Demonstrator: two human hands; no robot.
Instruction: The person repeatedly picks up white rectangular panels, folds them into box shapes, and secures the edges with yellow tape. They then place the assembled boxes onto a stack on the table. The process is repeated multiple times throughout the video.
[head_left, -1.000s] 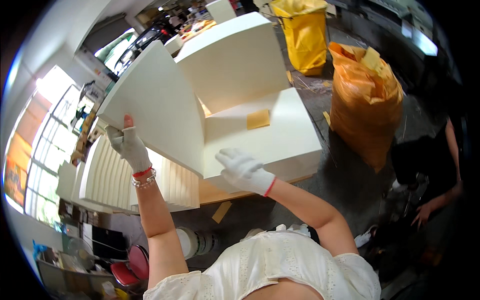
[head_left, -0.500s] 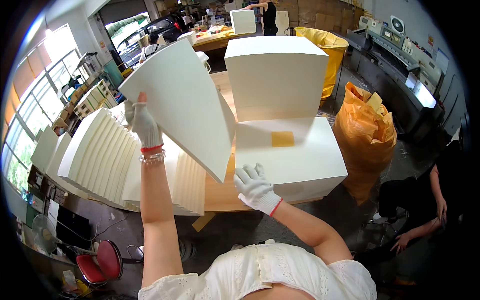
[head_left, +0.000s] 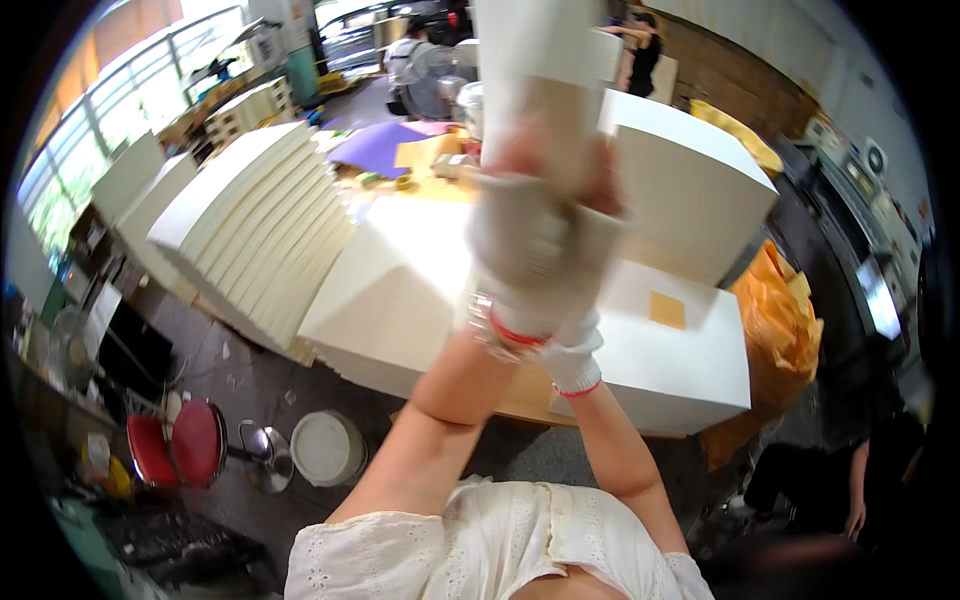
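Observation:
Upright in front of me is a white board (head_left: 535, 50), seen nearly edge-on and smeared by motion. My left hand (head_left: 535, 240), in a white glove with bare fingertips, grips its lower end, thumb on one side and fingers on the other. Behind it my right hand (head_left: 575, 368), also gloved, is mostly hidden; only the cuff and wrist show, beside a low white stack (head_left: 700, 365) with a small yellow square (head_left: 667, 310) on top. A taller white stack (head_left: 690, 190) rises behind that one. Another low white stack (head_left: 385, 290) lies to the left.
Stepped stacks of white boards (head_left: 240, 220) fill the table's left. Purple sheets (head_left: 375, 148) lie farther back. An orange sack (head_left: 775, 320) stands at right, near a seated person (head_left: 810, 480). A red chair (head_left: 195, 440) and white bucket (head_left: 328, 448) are on the floor at left.
My left hand has swung the white board from the left to the middle, turning it edge-on. My right hand is now mostly hidden behind the left. The view has shifted leftward.

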